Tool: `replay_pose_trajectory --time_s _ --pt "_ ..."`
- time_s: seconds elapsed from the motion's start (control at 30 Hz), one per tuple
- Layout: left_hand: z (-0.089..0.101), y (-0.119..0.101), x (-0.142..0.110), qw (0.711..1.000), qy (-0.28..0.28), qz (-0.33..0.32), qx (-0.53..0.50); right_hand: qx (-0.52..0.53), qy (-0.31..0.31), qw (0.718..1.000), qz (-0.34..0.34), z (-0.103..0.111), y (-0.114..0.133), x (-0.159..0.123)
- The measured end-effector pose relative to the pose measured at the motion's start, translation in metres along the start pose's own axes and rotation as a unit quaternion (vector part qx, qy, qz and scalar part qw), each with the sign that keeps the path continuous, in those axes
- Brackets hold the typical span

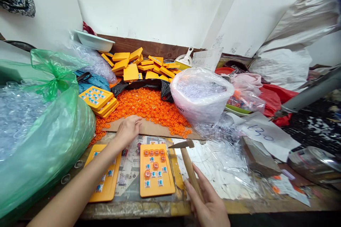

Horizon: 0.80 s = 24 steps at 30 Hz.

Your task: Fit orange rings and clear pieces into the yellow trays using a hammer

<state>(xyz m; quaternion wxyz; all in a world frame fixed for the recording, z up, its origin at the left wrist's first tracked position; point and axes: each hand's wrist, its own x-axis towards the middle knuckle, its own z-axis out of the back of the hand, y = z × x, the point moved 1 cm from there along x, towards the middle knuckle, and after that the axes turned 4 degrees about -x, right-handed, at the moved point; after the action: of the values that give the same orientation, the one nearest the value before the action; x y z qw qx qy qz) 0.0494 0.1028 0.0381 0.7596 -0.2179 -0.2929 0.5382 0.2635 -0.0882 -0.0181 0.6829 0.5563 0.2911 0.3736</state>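
My right hand point(206, 200) grips the wooden handle of a small hammer point(191, 170), its metal head tilted up and to the left. To the left of the hammer lies a yellow panel point(167, 181) with blue-and-clear switches, several of them covered by orange ring-like caps point(156, 165). My left hand point(129, 129) is at the near edge of a heap of loose orange caps point(149, 103), over a cardboard strip. Its fingers are drawn together, and whatever they hold is too small or hidden to make out. A second yellow panel point(106, 188) lies partly under my left forearm.
Stacked yellow panels point(97, 97) stand left of the heap; more panels point(130, 72) pile up behind. A green bag point(66, 127) of clear pieces bulges at left, a white bag point(201, 95) at right. A brown block point(259, 158) and a metal can point(315, 166) sit far right.
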Motion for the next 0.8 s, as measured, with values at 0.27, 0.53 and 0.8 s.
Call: replay_pose_trajectory --time_s 0.27,0.53,0.8 --pt "-0.029 0.013 0.043 0.993 0.105 0.026 0.039 0.079 -0.024 0.995 -0.051 -0.003 -0.014 -0.001" --pt "-0.032 0.001 0.022 0.995 0.099 0.0 0.015 0.069 0.013 0.996 -0.063 0.0 -0.011 0.003" --pt "-0.012 -0.034 -0.067 0.981 0.157 -0.017 -0.113 0.033 0.002 0.999 -0.024 0.002 -0.01 -0.02"
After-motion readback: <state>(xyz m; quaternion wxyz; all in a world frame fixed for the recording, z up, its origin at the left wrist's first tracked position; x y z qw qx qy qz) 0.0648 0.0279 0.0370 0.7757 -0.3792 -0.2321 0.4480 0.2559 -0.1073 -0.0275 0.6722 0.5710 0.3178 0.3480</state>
